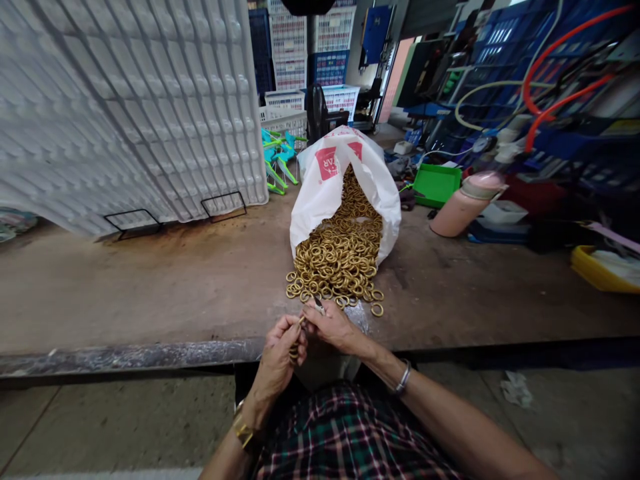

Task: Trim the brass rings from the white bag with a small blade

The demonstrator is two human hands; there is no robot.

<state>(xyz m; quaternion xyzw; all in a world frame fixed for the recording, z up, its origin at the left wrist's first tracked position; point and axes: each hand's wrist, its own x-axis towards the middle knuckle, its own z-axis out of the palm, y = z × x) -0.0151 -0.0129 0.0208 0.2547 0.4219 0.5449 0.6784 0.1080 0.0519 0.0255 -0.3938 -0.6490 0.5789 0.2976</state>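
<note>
My left hand (280,350) is closed around several gold-coloured rings (293,352), one of them pinched upright at the fingertips. My right hand (334,327) meets it there, fingers closed on a small tool with a dark pointed tip (319,305); its exact kind is hard to make out. Both hands are just over the table's front edge. Right beyond them, a heap of gold rings (340,257) spills from the mouth of a white plastic bag (311,203) with red print. A few loose rings lie at the heap's near edge, one ring (377,309) apart to the right.
White ribbed plastic trays (190,113) stand on edge at the left of the brown table (150,293), by black wire stands (225,203). On the right are a pink bottle (467,205), a green tray (437,185) and a yellow tray (605,270). Crates (330,67) are stacked behind.
</note>
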